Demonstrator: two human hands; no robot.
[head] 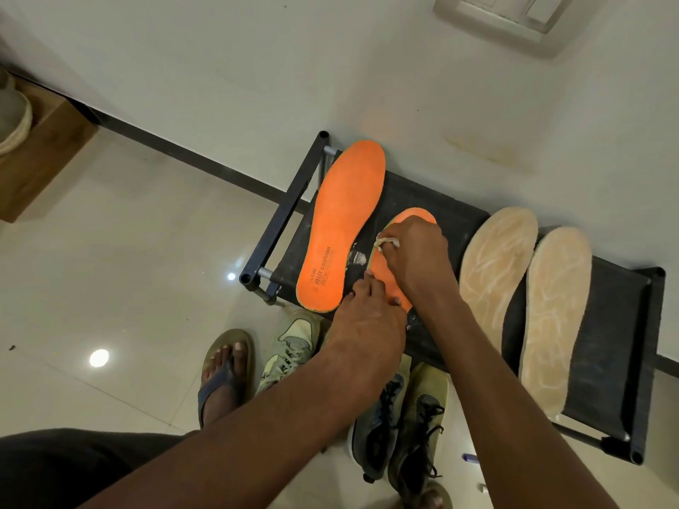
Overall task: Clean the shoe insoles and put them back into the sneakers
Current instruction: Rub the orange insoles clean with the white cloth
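Here right hand (417,257) pinches cloth (386,243) on orange insole (395,229), near rack edge (422,347).

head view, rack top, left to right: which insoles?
Orange insole with printed text → second orange insole, steadied by the left hand and rubbed by the right hand with a whitish wipe → two beige insoles.
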